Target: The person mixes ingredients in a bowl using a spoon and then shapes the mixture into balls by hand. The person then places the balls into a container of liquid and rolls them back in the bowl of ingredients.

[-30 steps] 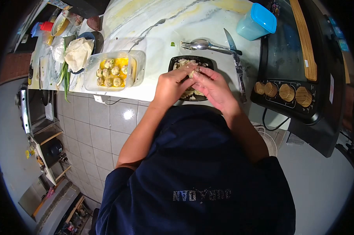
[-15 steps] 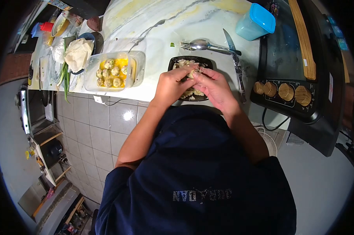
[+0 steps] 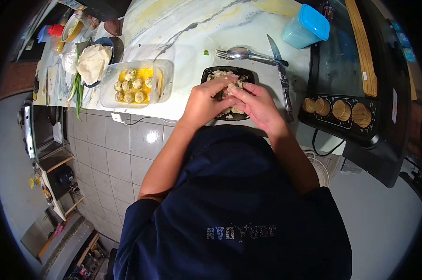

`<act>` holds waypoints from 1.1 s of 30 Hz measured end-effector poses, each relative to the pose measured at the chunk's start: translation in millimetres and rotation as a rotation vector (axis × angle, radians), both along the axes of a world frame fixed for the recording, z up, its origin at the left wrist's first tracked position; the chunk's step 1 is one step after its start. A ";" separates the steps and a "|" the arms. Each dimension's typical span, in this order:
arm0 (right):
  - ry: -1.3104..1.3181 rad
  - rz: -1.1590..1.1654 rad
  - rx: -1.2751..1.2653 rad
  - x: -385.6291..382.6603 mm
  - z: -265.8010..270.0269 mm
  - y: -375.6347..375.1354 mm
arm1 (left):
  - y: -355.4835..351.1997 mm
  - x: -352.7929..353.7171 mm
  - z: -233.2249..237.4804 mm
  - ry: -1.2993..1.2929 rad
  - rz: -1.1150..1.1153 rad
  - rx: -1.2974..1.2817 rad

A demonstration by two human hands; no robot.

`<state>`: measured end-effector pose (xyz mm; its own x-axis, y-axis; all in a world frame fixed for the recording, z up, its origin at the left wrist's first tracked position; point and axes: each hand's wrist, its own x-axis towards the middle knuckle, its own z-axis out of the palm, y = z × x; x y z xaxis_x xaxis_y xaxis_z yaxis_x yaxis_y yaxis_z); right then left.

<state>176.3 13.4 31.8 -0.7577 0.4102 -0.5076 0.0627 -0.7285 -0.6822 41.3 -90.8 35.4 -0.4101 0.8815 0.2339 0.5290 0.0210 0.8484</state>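
My left hand (image 3: 208, 99) and my right hand (image 3: 255, 101) meet above a black square dish (image 3: 251, 74), fingers closed around a small pale lump of food (image 3: 234, 87). More pale, crumbly mixture (image 3: 219, 74) lies in the dish below, partly hidden by my hands. To the left, a clear plastic container (image 3: 109, 86) holds several round balls (image 3: 137, 84) in yellow liquid. Beyond the dish lie a fork (image 3: 226, 54) and a spoon (image 3: 241, 52). Right of the dish is a knife (image 3: 274, 46), with a second dark-handled utensil (image 3: 284, 93) near it.
A blue-lidded container (image 3: 305, 26) stands at the back right, beside a black oven (image 3: 341, 88) with wooden-looking knobs. At the left are a wrapper-like pale sheet (image 3: 94, 64) on a dark plate, green onions (image 3: 79, 95) and a bowl (image 3: 72, 29). A cable hangs below the counter edge.
My fingers have shifted slightly around the lump, and a little more of it shows. Both hands stay above the dish.
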 end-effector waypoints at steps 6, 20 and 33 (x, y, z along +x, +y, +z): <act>-0.064 0.308 0.134 1.5 7.5 9.8 | -3.5 -15.0 6.4 -0.065 -0.243 -0.115; -0.015 0.071 -0.004 -0.7 5.5 5.0 | -3.4 -2.7 -4.6 -0.028 -0.062 -0.054; -0.003 0.112 -0.002 -0.1 3.9 12.6 | -5.7 -12.2 1.8 0.113 -0.194 -0.021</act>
